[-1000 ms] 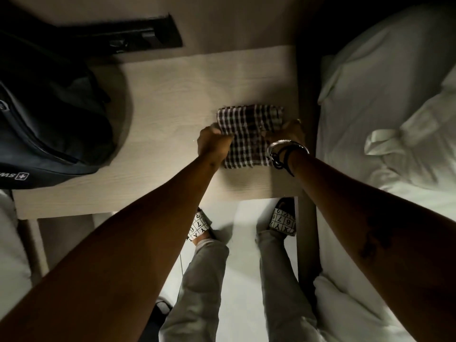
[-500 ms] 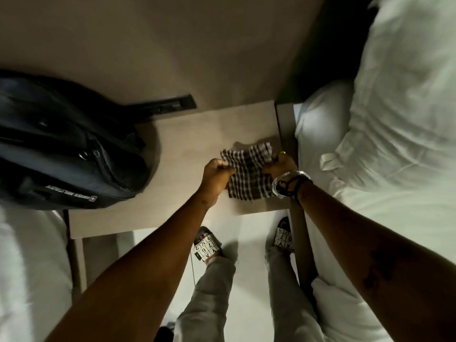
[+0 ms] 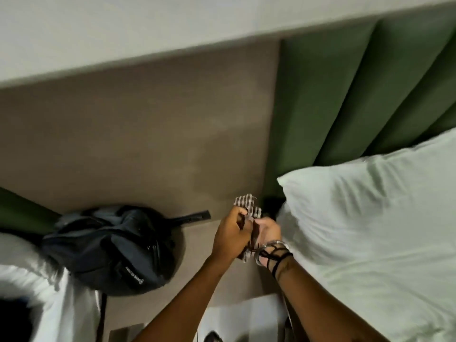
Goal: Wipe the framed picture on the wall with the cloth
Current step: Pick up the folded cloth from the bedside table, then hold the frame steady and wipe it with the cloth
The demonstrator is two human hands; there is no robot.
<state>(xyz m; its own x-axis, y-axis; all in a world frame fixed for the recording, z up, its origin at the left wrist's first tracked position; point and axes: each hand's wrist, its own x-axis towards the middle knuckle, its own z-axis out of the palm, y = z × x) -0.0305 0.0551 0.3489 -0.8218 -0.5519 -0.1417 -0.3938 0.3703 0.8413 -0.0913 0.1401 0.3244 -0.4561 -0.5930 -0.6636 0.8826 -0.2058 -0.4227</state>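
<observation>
Gripping the checked cloth (image 3: 247, 206) with both hands, I have my left hand (image 3: 232, 236) and right hand (image 3: 267, 230) clenched on it above the pale wooden bedside table (image 3: 197, 245). A dark backpack (image 3: 111, 245) sits on the table's left part. Behind rises a beige wall panel (image 3: 148, 144), beside it green padded headboard (image 3: 345, 95), with a white pillow (image 3: 370, 218) to my right.

Woven checked cloth (image 3: 246, 203), matt fabric backpack (image 3: 108, 248)
</observation>
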